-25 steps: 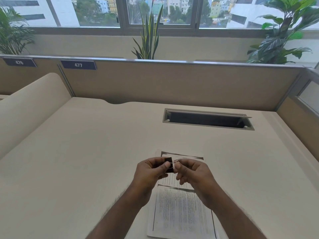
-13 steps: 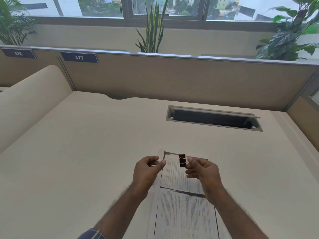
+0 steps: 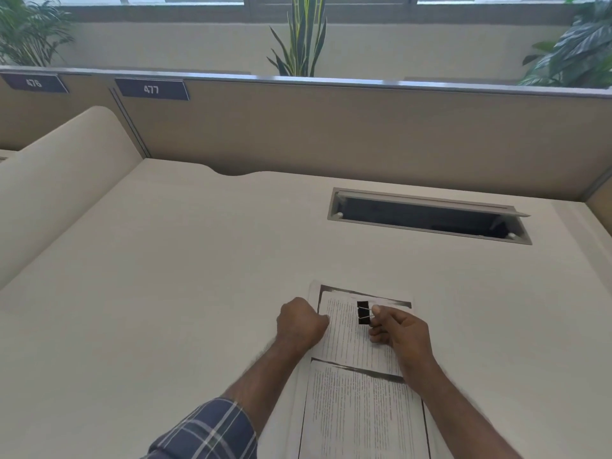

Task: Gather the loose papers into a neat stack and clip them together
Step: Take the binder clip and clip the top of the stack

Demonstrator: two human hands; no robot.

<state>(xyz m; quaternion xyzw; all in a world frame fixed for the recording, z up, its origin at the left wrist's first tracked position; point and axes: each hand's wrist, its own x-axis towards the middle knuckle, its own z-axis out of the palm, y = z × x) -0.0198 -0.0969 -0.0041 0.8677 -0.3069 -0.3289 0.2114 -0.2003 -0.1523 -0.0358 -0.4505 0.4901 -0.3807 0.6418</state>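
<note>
Now right hand (image 3: 402, 329) pinching black binder clip (image 3: 363, 312) over printed papers (image 3: 351, 339), left hand (image 3: 301, 321) fisted on their left edge, bench (image 3: 165, 276) beneath.

Soft, even daylight comes from the windows (image 3: 304, 0) along the top of the frame. Shadows are faint. Wide-angle distortion bends the edges; the whole picture looks slightly blurred.

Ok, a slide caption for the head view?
Right hand holds black binder clip over printed paper stack; left hand steadies it.
</note>
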